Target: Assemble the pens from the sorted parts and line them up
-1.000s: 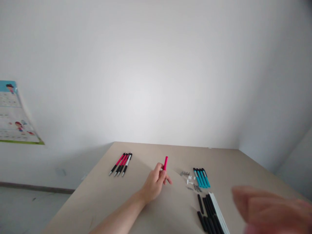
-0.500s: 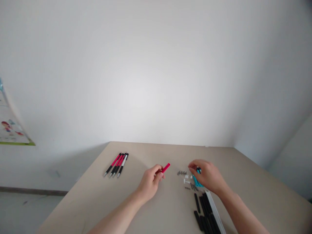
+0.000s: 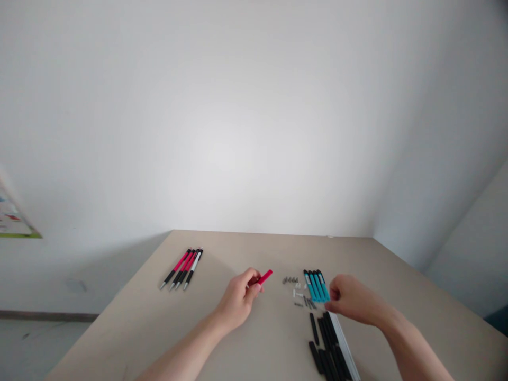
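Observation:
My left hand (image 3: 238,299) is closed on a pink pen barrel (image 3: 264,277) that points up and to the right. My right hand (image 3: 351,301) hovers with curled fingers just right of a row of teal pen barrels (image 3: 315,284); what it holds, if anything, is hidden. Small grey and white pen parts (image 3: 296,288) lie between the two hands. Several black pen grips (image 3: 325,341) and white refills (image 3: 344,346) lie below my right hand.
Several assembled pens (image 3: 181,268), pink and white with black grips, lie side by side on the left of the beige table (image 3: 166,328). A white wall stands behind it. A colourful poster (image 3: 11,222) hangs at the far left.
My right hand came in from the lower right to the teal barrels, then drew back to their right. The pink barrel in my left hand tilted from upright towards the right.

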Motion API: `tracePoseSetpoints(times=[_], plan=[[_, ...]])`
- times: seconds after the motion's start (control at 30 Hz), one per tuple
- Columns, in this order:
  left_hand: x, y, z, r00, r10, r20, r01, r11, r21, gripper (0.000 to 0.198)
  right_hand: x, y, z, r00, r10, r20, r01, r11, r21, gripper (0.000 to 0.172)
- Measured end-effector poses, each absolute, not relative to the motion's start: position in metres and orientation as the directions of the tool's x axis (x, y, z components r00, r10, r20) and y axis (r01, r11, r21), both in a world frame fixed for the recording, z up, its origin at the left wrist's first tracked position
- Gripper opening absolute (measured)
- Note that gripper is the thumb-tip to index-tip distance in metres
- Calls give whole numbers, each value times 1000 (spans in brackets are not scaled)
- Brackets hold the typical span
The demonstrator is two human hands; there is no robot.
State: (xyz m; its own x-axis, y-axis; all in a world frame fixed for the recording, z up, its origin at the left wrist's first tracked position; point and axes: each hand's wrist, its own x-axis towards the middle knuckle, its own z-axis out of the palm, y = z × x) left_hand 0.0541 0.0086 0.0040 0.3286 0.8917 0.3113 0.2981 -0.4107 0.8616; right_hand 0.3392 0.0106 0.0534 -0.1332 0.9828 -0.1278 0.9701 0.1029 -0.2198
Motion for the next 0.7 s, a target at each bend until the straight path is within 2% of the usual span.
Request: tracePoseSetpoints(times=[0.1,0.2,0.57,0.7], plan=[[55,9,3,333,893,304,306,-407,861,10,353,7,51,-58,944,-325,967,-27,-253,23],[55,9,3,322,899,297,326,-400,857,7,355,6,45,-35,892,-450,944,-119,-309,28],[57,8,5,295,917,267,353,-365,862,5,336,5,50,-23,873,-487,922,-170,-349,24],[57,7,6,299,919,256,360,-358,862,7,342,7,45,-45,859,-510,911,-174,-374,17]])
